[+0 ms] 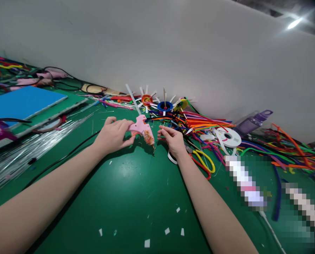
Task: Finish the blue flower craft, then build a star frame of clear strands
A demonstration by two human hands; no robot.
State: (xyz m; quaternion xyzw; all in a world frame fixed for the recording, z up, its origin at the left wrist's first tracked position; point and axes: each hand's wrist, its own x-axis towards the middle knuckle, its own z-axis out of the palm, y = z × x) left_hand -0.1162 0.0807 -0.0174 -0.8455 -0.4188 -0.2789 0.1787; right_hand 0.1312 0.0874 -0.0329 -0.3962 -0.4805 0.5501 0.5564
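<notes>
Left hand (pixel 113 135) has the pink plastic glue gun (pixel 141 123) by the handle (pixel 133 127), nearside of the round blue dish (pixel 160 107), prob light, stiff and safest held there, while right hand (pixel 174 141) is pinched narrow, can't tell on what.

The pink glue gun (pixel 140 124) tilts nozzle-down, crusted brown, with apparently a translucent glue stick (pixel 133 99) jutting up.

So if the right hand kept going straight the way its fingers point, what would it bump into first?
Probably the pink glue gun in the left hand: the right hand's fingers point across toward it. Depth is hard to judge here, so it might miss.
</notes>
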